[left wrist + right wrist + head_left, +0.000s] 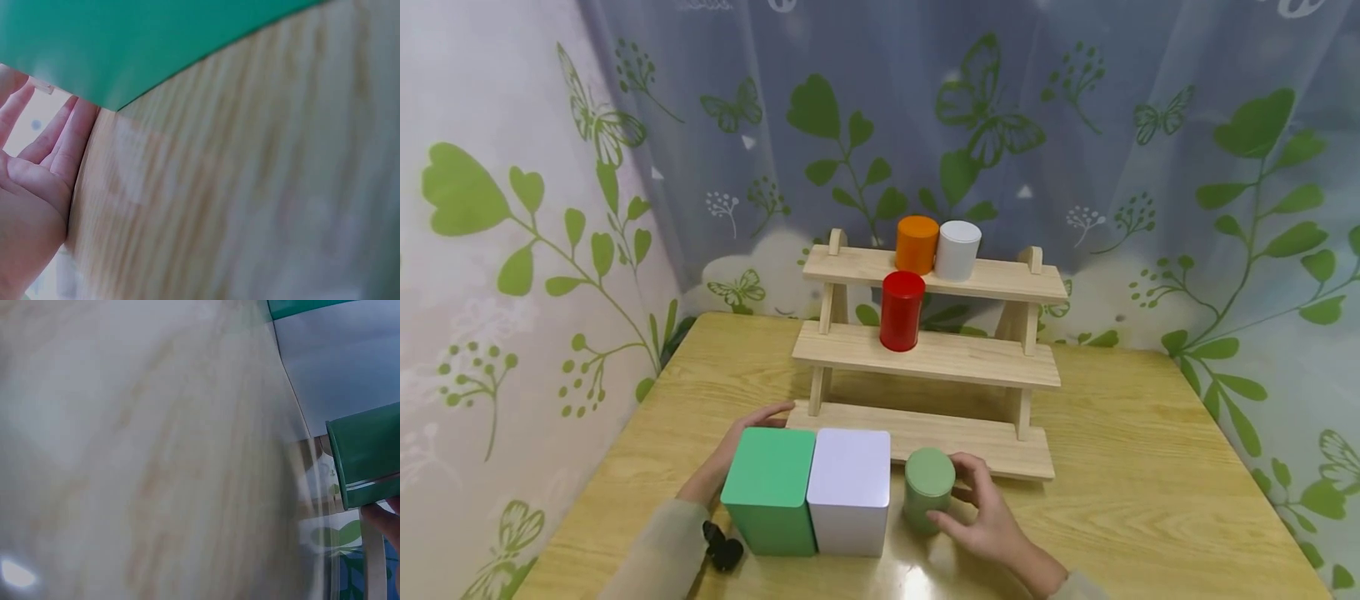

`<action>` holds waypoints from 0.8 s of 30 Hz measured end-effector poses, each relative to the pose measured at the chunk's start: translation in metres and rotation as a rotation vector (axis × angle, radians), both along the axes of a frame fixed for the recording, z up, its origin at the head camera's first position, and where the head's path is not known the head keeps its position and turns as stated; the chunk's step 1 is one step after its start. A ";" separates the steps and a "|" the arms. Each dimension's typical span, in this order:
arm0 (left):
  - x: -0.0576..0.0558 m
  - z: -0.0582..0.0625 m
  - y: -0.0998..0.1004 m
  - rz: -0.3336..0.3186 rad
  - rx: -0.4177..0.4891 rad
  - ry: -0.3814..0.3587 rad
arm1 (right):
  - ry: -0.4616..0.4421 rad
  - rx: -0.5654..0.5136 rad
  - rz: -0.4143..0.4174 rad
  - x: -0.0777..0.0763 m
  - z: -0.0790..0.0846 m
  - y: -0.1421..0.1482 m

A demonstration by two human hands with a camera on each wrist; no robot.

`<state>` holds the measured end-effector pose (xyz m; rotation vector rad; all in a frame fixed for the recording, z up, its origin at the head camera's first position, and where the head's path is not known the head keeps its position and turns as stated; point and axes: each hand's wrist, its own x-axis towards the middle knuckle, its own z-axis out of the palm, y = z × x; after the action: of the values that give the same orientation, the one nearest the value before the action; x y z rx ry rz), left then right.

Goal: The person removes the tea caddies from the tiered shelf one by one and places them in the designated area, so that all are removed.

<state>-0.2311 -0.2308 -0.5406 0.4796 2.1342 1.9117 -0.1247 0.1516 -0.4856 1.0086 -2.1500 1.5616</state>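
Note:
My right hand [988,518] grips a small light-green round canister [925,504], its thumb at the front and fingers on the right side. The canister stands upright between the hand and a tall white box [850,525]; it shows as dark green [369,459] in the right wrist view. Left of the white box and close against it is a tall green box [772,525]. My left hand [733,443] reaches along the green box's far left side, fingers extended towards the shelf's lower left end. Part of that hand is hidden by the box; its palm [34,194] shows in the left wrist view.
A three-tier wooden shelf [970,442] stands behind the boxes. On its top tier are an orange canister [916,246] and a white canister [957,252]; a red canister [901,312] is on the middle tier. A patterned curtain [887,100] hangs behind the wooden table [1150,500].

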 end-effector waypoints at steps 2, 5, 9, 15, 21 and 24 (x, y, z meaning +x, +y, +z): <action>-0.001 0.000 0.000 0.000 0.008 -0.012 | -0.025 0.002 0.009 0.001 -0.001 -0.001; -0.001 0.000 0.000 0.009 0.009 -0.039 | -0.042 0.002 0.020 0.002 -0.003 -0.002; 0.000 0.000 0.000 0.004 0.004 -0.043 | -0.033 0.010 0.010 0.003 -0.004 -0.004; -0.001 0.000 0.001 0.007 0.001 -0.045 | -0.073 0.018 0.002 0.005 -0.006 -0.005; 0.000 0.001 0.001 0.011 -0.003 -0.043 | -0.137 0.033 -0.005 0.005 -0.007 -0.003; 0.001 0.002 0.001 0.013 0.004 -0.052 | -0.190 0.055 -0.006 0.002 -0.008 -0.001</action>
<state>-0.2304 -0.2295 -0.5389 0.4133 2.1066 1.9150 -0.1223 0.1503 -0.4940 0.9015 -2.3311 1.6638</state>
